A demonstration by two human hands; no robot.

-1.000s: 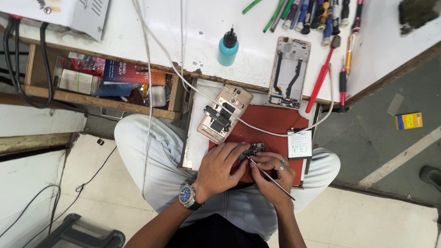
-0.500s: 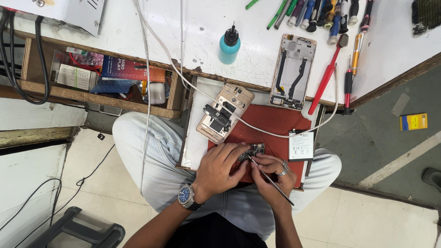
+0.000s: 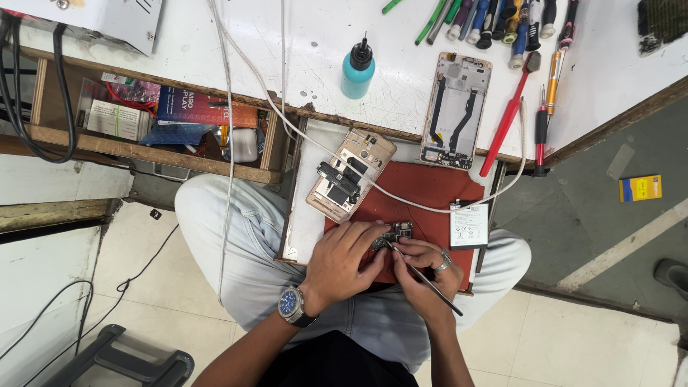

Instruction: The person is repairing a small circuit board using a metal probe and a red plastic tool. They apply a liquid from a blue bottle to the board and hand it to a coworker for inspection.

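Barely anything has changed over the last second: both hands stay planted on the same spot, only the head view has drifted a little, so the work reads as slow, fine probing on one part, not a move between parts. Left hand [image 3: 342, 259], wristwatch [image 3: 292, 304] on the wrist, is curled narrow with fingertips pinching and steadying the small circuit board [image 3: 396, 232], which sits on the red mat [image 3: 423, 193] near its front edge, over the person's lap. Right hand [image 3: 423, 272], ring on one finger, is closed around a thin metal tool [image 3: 424, 278] held like a pen, tip touching the board's near edge; whether it is tweezers or a probe I cannot tell. Just right of the board, a flat battery [image 3: 469, 225] lies at the mat's edge. Further back on the mat, the gold phone back housing [image 3: 351, 175] lies open and tilted, a white cable [image 3: 459, 206] looping past it. Beyond, on the white bench [image 3: 315, 43]: a bare phone frame [image 3: 456, 109], a teal dropper bottle [image 3: 357, 70], a red spudger [image 3: 509, 115], and a row of screwdrivers [image 3: 494, 21] at the far edge.
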